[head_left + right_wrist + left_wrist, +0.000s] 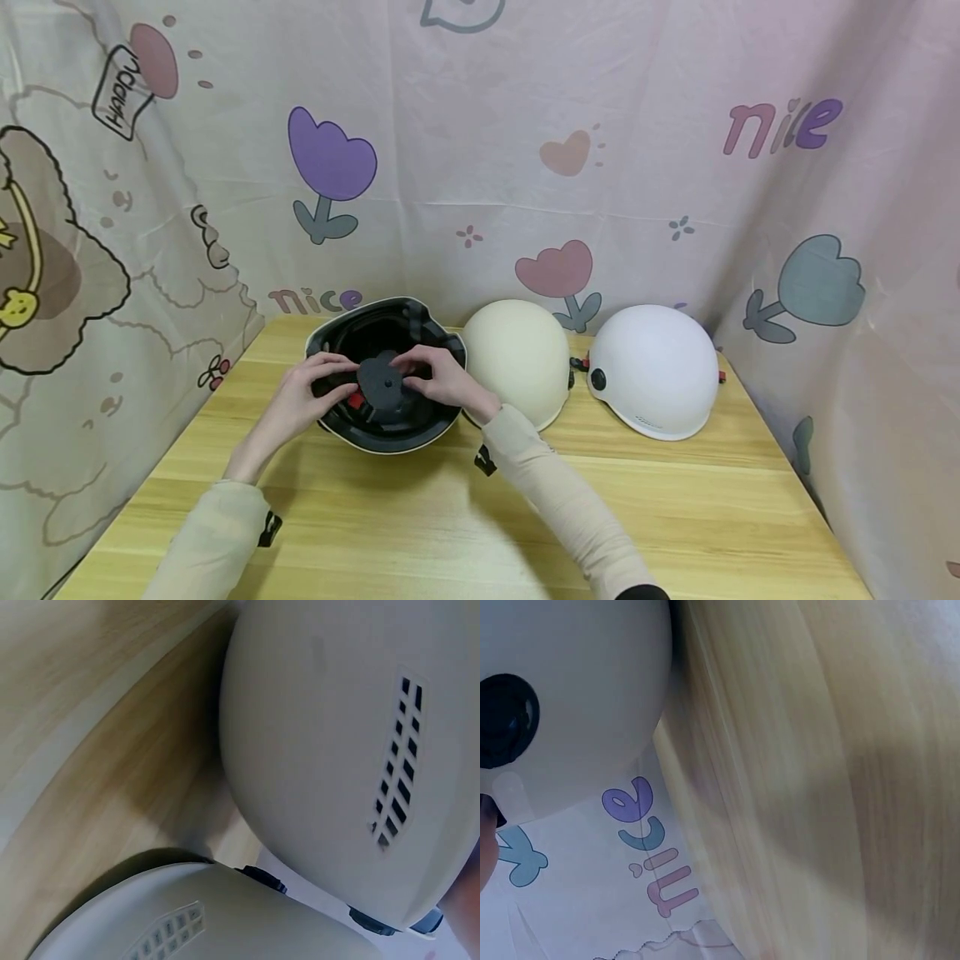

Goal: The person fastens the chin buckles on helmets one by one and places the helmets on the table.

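An upturned helmet (397, 446) sits at the back left of the table, its black lining facing up. Over its opening is a dark grey pad (381, 383) with a small hole in the middle. My left hand (296, 404) pinches the pad's left edge between thumb and fingers. At the pad's right side, my right hand (446, 379) grips the edge with its fingertips. A red clip (356, 401) shows inside the helmet beside the pad. The wrist views show the pale outer shell (592, 682), with a black round knob (508, 720), and its slotted vent (401, 772).
Right beside the upturned helmet stands a cream helmet (517, 358), dome up, close behind my right forearm. A white helmet (652, 367) stands farther right, with a black knob and red-tipped strap. All are on a wooden table (420, 533) against a printed cloth backdrop (465, 150).
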